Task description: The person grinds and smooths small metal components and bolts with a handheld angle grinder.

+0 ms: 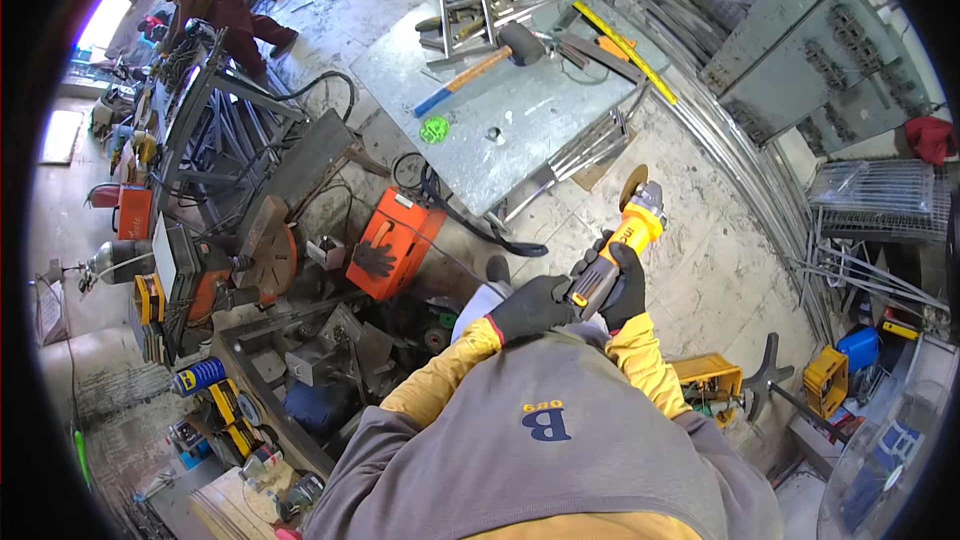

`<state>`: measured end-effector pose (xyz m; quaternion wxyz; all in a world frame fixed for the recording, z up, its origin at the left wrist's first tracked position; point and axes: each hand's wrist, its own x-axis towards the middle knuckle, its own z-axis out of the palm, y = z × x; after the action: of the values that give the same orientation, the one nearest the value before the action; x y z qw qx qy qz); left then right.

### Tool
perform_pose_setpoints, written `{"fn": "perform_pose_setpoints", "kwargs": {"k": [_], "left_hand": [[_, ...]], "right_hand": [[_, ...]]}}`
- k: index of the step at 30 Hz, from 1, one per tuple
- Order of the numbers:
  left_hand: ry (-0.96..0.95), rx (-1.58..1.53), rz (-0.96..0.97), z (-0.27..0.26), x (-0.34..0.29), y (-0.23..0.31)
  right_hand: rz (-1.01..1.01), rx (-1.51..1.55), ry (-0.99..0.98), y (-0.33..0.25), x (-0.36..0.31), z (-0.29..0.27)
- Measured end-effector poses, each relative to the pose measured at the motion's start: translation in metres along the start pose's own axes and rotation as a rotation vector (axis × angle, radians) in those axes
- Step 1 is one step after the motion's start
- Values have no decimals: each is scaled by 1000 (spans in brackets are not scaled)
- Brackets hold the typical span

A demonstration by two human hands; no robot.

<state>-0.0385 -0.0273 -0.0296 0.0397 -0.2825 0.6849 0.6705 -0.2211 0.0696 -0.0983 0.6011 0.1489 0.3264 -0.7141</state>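
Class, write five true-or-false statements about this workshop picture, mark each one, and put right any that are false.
1. The person's black-gloved right grip holds the yellow-and-grey angle grinder. True.
2. The hammer with the blue-and-orange handle lies on the floor. False: it lies on the grey metal tabletop.
3. A loose black glove rests on the orange-red box-shaped case. True.
4. The grinder's round brown disc is at the end nearest the person's body. False: it is at the far end.
5. The long straight yellow bar lies to the hammer's right in the picture. True.
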Motion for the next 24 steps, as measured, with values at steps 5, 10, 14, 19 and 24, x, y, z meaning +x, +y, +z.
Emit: {"fn": "perform_pose_setpoints", "kwargs": {"k": [5, 10, 14, 19, 24], "left_hand": [[13, -3, 198, -66, 7, -39], [926, 675, 387, -169, 78, -52], [798, 861, 301, -197, 116, -53], [675, 1101, 212, -204, 126, -60], [751, 1132, 241, -205, 127, -70]], "right_hand": [[-188, -164, 17, 12, -8, 29], [-312, -266, -25, 25, -30, 14], [-369, -296, -57, 58, -41, 35], [-328, -326, -50, 74, -40, 52], [-315, -316, -67, 77, -29, 60]]}}
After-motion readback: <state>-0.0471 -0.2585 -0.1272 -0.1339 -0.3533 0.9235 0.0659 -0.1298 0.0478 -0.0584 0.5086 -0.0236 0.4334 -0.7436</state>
